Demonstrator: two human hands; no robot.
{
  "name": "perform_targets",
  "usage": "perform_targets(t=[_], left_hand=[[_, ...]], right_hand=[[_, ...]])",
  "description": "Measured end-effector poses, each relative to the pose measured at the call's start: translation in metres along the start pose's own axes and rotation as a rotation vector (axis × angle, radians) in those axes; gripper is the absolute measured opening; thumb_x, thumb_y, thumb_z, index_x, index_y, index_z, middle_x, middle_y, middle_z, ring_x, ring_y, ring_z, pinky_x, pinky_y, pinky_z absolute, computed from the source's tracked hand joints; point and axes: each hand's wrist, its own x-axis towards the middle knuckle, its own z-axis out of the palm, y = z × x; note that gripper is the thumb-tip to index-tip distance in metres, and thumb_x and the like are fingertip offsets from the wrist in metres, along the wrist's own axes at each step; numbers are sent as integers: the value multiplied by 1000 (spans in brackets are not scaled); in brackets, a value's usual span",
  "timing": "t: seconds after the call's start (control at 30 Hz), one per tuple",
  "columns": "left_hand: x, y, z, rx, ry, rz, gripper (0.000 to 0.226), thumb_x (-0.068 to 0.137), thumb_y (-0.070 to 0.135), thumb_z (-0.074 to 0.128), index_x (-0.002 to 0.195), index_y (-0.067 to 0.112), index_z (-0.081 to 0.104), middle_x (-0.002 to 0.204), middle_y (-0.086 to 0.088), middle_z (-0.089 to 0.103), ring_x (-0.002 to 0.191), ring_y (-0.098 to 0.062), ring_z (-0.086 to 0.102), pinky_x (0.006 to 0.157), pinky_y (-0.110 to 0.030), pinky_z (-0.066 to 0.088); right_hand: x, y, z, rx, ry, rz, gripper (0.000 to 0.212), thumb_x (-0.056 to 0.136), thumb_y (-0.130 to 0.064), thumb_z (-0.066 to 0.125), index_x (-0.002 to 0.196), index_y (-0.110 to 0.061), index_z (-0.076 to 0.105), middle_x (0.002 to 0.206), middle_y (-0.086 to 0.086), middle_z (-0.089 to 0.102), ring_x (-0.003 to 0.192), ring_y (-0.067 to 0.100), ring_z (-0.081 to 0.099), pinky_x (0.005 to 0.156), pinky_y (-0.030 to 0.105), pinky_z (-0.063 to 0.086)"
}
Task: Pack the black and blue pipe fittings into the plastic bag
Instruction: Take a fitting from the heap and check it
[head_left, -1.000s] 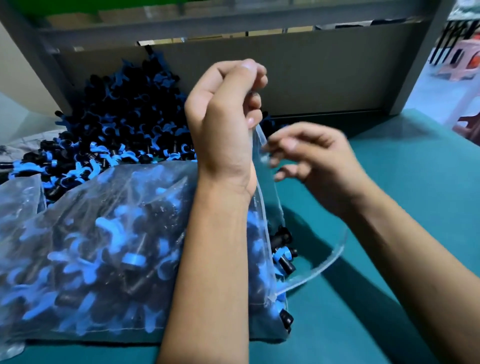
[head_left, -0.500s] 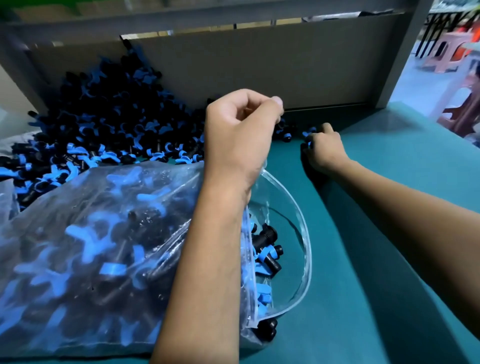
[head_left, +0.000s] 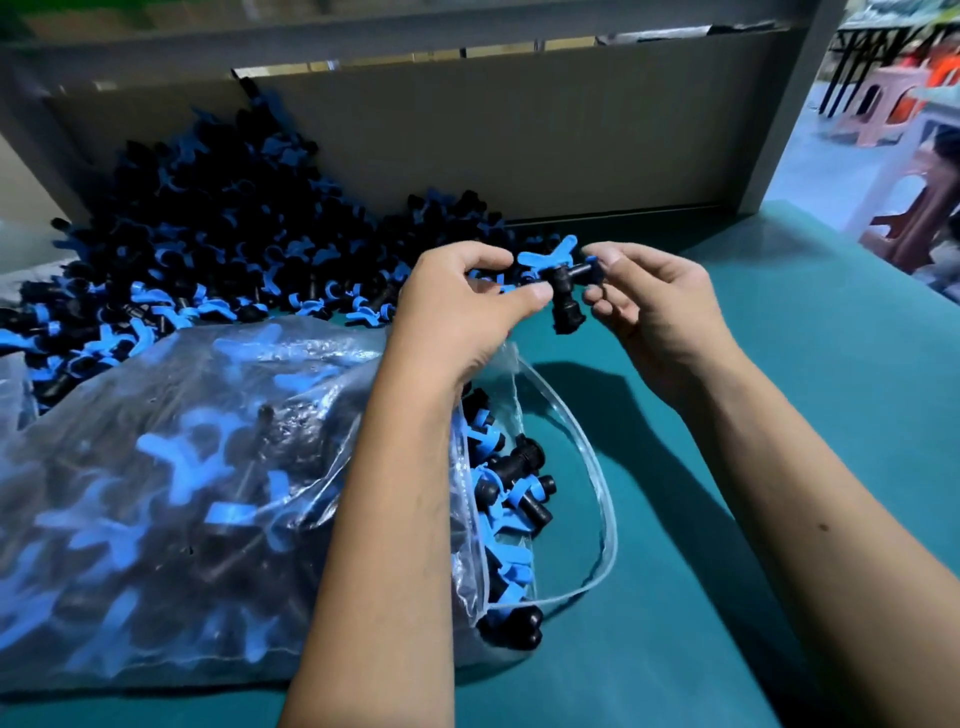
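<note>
A black pipe fitting with a blue winged handle (head_left: 563, 283) is held in the air between both hands, above the bag's mouth. My left hand (head_left: 462, 306) pinches its left end with thumb and fingers. My right hand (head_left: 649, 306) pinches its right end. The clear plastic bag (head_left: 182, 467) lies on its side at the lower left, packed with fittings. Its open mouth (head_left: 605, 499) faces right, and its upper edge rises to my left palm. A large loose pile of fittings (head_left: 208, 249) lies behind the bag.
The teal table top (head_left: 753, 389) stretches to the right of the bag. A grey board (head_left: 519, 135) stands upright at the back behind the pile. Pink plastic stools (head_left: 883, 109) stand on the floor beyond the table's right edge.
My right hand reached to the far pile, then came back with one fitting. My left hand dropped lower and now pinches that fitting too. The bag's mouth has sagged wider open.
</note>
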Motion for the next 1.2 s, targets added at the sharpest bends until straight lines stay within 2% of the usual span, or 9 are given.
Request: perform_targets(t=[0.07, 0.13, 0.2, 0.3, 0.47, 0.63, 0.83, 1.0, 1.2], left_hand=[[1, -1, 2, 19, 15, 53, 27, 80, 19, 89, 105, 16, 78, 86, -4, 71, 71, -19, 59, 76, -34, 55], [2, -2, 1, -31, 50, 62, 15, 80, 11, 88, 93, 11, 80, 69, 2, 62, 59, -17, 59, 69, -40, 63], [2, -2, 0, -53, 63, 43, 14, 79, 10, 89, 88, 9, 79, 65, 0, 61, 52, -17, 59, 61, -45, 64], [3, -5, 0, 34, 117, 35, 29, 74, 23, 94, 92, 12, 74, 73, -3, 74, 50, -8, 62, 55, -24, 53], [3, -7, -2, -15, 157, 80, 31, 73, 21, 95, 76, 7, 67, 68, -16, 72, 44, -9, 56, 43, -19, 47], [4, -6, -7, 1, 190, 111, 28, 76, 26, 93, 77, 7, 72, 67, -8, 75, 43, -11, 58, 53, -26, 49], [-2, 1, -1, 55, 116, 154, 36, 78, 39, 90, 80, 6, 75, 72, -8, 76, 38, -12, 59, 48, -20, 43], [0, 2, -12, 30, 198, 155, 32, 77, 39, 90, 78, 10, 75, 67, 0, 76, 37, -10, 56, 48, -22, 44], [-3, 4, -5, 8, 191, 149, 35, 79, 42, 88, 80, 10, 74, 68, 0, 76, 37, -9, 56, 50, -22, 45]], right_hand=[[-6, -2, 7, 39, -60, 32, 9, 94, -13, 67, 96, -7, 75, 81, 4, 68, 62, 10, 59, 55, 16, 46], [-9, 0, 10, -29, -83, 37, 11, 92, -17, 70, 98, -9, 75, 86, 5, 68, 62, 12, 55, 54, 17, 41], [-11, 3, 11, -113, -103, 35, 14, 88, -23, 76, 98, -13, 76, 89, 4, 66, 65, 13, 53, 56, 19, 39], [-12, 4, 9, -104, -130, 52, 22, 79, -28, 82, 95, -15, 77, 86, 4, 66, 70, 11, 57, 57, 18, 42], [-10, 0, 4, -67, -116, 30, 19, 83, -17, 76, 98, -5, 73, 86, 8, 69, 72, 12, 65, 67, 20, 52], [-9, -3, 2, 28, -84, 16, 16, 84, -12, 74, 97, -3, 73, 86, 8, 70, 74, 14, 66, 72, 19, 54], [-15, 5, 18, -26, -196, -12, 23, 83, -16, 77, 101, -2, 73, 94, 15, 68, 91, 28, 60, 91, 38, 51], [-11, -4, 9, -1, -96, -41, 11, 96, -5, 64, 101, -8, 73, 97, 11, 70, 79, 16, 62, 80, 25, 53], [-15, -1, 13, -198, -225, -110, 14, 96, -17, 66, 109, -18, 70, 101, 5, 71, 88, 17, 66, 75, 32, 56]])
